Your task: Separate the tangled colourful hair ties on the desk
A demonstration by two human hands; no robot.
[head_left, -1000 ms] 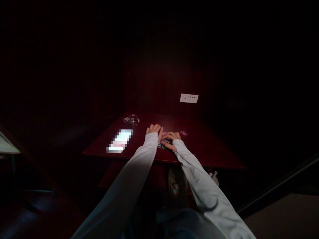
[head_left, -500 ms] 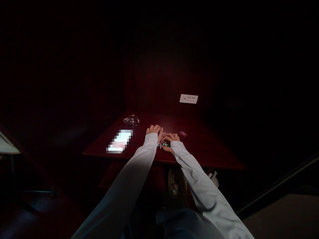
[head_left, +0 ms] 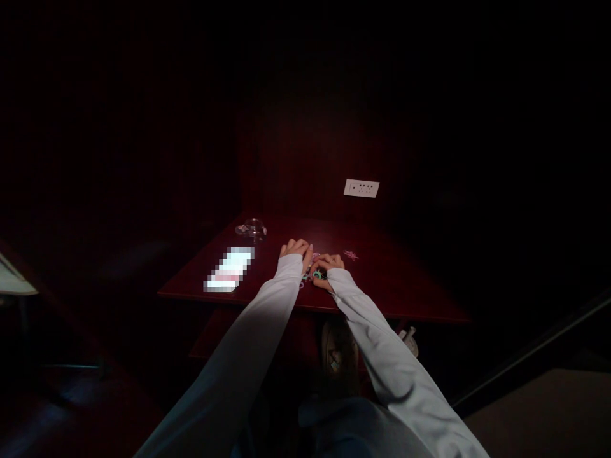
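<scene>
A small pile of colourful bands (head_left: 305, 277), pink, green and purple, lies on the dark red table (head_left: 391, 286) between my hands. My left hand (head_left: 296, 249) rests at the left side of the pile, palm down, its fingers bent and spread over the tabletop. On the right, my right hand (head_left: 327, 267) curls round part of the pile, thumb and forefinger close to a green band (head_left: 317, 275). What its fingertips pinch is too small to name. A separate pink bundle (head_left: 351, 255) lies to the right, beyond my right hand.
A bright, pixelated phone-like slab (head_left: 230, 270) lies at the table's left. Behind it stands a clear round container (head_left: 254, 227). A white socket panel (head_left: 361, 188) is on the back wall. Below the front edge are a shoe (head_left: 338, 346) and a whitish object (head_left: 409, 342).
The fingers of my right hand have shifted slightly over the bands, and a purple loop now shows below my left hand. My left hand has barely moved.
</scene>
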